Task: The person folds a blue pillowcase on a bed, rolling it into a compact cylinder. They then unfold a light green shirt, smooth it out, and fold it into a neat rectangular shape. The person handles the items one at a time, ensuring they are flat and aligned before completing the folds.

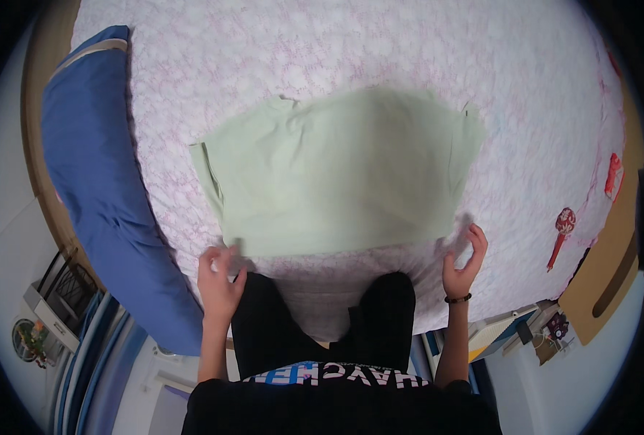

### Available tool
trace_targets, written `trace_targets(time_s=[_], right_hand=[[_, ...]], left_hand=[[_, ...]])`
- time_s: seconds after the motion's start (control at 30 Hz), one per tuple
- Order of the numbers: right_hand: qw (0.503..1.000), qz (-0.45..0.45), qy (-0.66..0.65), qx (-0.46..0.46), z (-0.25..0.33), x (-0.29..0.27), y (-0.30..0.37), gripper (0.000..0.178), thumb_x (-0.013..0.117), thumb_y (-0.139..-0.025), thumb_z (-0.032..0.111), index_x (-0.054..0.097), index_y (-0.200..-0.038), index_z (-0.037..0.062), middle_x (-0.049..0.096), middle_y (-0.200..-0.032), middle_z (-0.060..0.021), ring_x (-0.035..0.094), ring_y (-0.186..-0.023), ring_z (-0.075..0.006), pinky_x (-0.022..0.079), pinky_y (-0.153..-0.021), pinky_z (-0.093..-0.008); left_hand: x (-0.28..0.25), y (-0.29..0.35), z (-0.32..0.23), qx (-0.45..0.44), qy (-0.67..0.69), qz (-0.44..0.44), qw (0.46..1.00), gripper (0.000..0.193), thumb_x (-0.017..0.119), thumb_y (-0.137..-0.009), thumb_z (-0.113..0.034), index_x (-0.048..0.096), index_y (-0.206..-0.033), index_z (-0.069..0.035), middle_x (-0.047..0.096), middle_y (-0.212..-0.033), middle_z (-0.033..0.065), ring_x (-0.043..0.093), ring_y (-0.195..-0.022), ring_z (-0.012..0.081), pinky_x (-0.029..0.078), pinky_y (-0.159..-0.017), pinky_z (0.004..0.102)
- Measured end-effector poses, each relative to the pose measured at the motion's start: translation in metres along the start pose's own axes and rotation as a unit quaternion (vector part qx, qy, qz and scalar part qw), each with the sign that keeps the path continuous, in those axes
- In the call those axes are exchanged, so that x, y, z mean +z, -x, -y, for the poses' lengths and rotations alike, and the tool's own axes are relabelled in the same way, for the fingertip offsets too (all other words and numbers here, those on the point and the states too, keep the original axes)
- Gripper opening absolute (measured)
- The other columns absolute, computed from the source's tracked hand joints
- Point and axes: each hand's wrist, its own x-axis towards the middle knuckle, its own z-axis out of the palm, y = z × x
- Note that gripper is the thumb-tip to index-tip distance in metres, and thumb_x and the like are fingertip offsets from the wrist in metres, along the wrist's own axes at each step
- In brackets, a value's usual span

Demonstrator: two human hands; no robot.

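A pale green T-shirt (344,174) lies spread out on the bed in front of me, with its sleeves at the left and right sides. Its straight lower edge faces my knees. By the lower left corner of the shirt is my left hand (220,281), fingers bent and parted, holding nothing that I can see. Whether its fingertips touch the cloth I cannot tell. My right hand (465,261), with a dark bead bracelet (457,299) on the wrist, is just off the lower right corner. Its thumb and fingers are curved and apart, with nothing between them.
The bed cover (525,80) is white with a pink pattern. Along the left side lies a long folded blue quilt (97,159). On the right are a red patterned object with a handle (563,228) and a small red packet (613,174). My knees (264,312) are against the near edge.
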Motion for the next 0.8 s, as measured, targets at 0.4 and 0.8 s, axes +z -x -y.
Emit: trace_targets(time_s=[0.4, 0.8], right_hand=[[0.945, 0.225, 0.058, -0.229, -0.004, 0.002, -0.095, 0.031, 0.06, -0.068, 0.0, 0.071, -0.095, 0.0101, 0.07, -0.091, -0.0072, 0.067, -0.099, -0.0227, 0.034, -0.112, -0.0493], [0.991, 0.034, -0.129, -0.027, 0.025, 0.045, -0.214, 0.024, 0.065, -0.094, 0.021, 0.064, -0.117, 0.0112, 0.047, -0.082, 0.0054, 0.033, -0.063, -0.0023, 0.031, -0.054, -0.0189]], left_hand=[[-0.04, -0.1, 0.01, 0.298, 0.083, 0.12, 0.943, 0.021, 0.065, -0.072, -0.004, 0.069, -0.092, -0.003, 0.068, -0.086, 0.0105, 0.063, -0.079, 0.0298, 0.051, -0.077, 0.0402], [-0.059, -0.2, 0.03, 0.034, 0.341, 0.019, 0.939, 0.022, 0.057, -0.097, -0.009, 0.063, -0.116, -0.001, 0.062, -0.087, -0.0026, 0.052, -0.074, 0.0031, 0.044, -0.066, 0.0196]])
